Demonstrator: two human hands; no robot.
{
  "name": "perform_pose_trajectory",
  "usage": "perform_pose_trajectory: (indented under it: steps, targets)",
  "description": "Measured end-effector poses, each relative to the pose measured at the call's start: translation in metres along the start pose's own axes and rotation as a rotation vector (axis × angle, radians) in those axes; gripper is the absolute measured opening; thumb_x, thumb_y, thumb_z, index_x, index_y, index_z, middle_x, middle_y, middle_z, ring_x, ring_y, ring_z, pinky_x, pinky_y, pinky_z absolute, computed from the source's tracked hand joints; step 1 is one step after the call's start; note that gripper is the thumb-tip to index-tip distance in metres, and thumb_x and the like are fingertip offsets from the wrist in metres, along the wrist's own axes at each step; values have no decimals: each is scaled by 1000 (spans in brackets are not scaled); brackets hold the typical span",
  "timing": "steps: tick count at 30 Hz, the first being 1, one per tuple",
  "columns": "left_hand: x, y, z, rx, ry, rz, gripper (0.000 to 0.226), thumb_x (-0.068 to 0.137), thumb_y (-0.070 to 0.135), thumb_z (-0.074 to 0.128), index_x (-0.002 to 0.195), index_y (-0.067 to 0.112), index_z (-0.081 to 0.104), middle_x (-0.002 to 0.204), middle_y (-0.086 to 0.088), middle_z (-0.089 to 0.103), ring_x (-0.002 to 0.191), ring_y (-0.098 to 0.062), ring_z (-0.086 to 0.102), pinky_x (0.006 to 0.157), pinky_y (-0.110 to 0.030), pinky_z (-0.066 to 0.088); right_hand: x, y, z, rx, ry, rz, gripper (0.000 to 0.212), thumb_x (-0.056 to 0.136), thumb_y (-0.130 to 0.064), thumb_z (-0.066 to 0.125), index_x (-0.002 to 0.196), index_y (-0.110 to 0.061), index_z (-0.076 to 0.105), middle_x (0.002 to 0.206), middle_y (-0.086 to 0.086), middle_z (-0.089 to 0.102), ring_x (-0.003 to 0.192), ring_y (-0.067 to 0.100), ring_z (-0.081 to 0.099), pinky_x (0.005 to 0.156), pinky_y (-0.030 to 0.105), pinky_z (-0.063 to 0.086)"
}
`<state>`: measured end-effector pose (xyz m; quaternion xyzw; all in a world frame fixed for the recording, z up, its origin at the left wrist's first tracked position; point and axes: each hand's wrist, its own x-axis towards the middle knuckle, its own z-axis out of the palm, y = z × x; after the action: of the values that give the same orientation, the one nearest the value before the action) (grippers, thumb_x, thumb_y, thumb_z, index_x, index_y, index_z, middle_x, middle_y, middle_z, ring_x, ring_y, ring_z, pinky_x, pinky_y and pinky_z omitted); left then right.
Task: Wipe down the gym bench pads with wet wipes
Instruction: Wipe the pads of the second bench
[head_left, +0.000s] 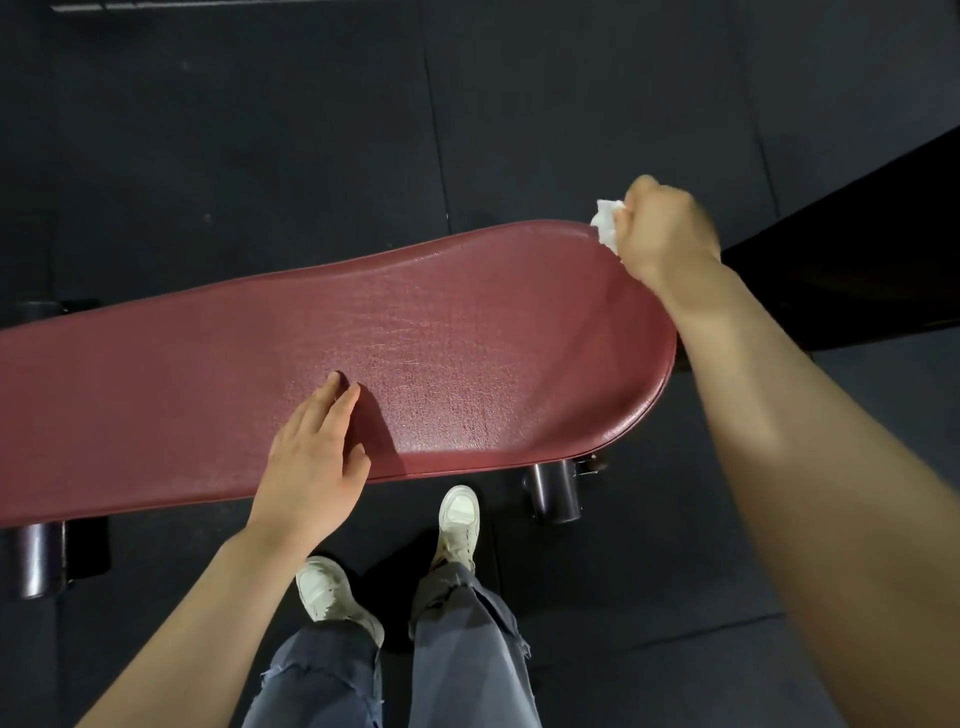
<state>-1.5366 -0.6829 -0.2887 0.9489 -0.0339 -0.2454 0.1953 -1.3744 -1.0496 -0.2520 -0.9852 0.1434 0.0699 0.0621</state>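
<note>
A long dark red bench pad (441, 353) runs across the view from the left edge to a rounded end at the right. My right hand (667, 228) grips a crumpled white wet wipe (607, 223) at the pad's far right corner, with the wipe against the rim. My left hand (317, 457) rests flat on the pad near its front edge, fingers straight and pointing away from me.
Black rubber floor mats (260, 156) surround the bench. Dark cylindrical frame feet stick out under the pad at the front left (36, 561) and front right (556, 491). My legs and white shoes (457, 525) stand just in front. A black slanted piece of equipment (857, 249) lies at the right.
</note>
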Motion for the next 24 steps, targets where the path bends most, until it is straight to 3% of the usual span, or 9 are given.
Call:
perform_pose_trajectory:
  steps: [3,7,14,21,24]
  targets:
    - [0,1,0,8,1,4,68,94,18,58,156,17,27,165,-1,16,150,-27,20,119,-48,24,-15,12,1,50,8,15,28,100,-22,40,112,-2,54,108,22,64,96,39,60,67,34,38]
    - [0,-2,0,17,0,21,68,95,18,57,155,17,27,165,-2,17,150,-26,20,120,-48,23,-54,27,2,20,34,112,24,96,-24,50,107,-3,51,106,19,64,96,41,61,67,35,35]
    - [0,-4,2,20,9,43,69,94,17,58,155,15,27,164,-3,18,149,-28,21,119,-47,24,-133,25,16,44,162,150,18,99,-15,42,104,1,49,99,24,63,90,43,60,64,34,32]
    - [0,-11,-1,32,-14,79,69,95,19,56,157,18,24,165,-1,14,151,-25,17,121,-45,20,-191,-11,43,244,205,325,15,100,-14,40,105,-4,50,95,10,61,78,22,49,62,31,34]
    - [-1,-16,-2,40,-27,115,68,96,19,54,157,18,23,166,-1,12,151,-24,15,122,-44,19,-207,-25,51,303,219,399,10,100,-13,41,100,-7,49,86,3,55,76,22,51,61,31,36]
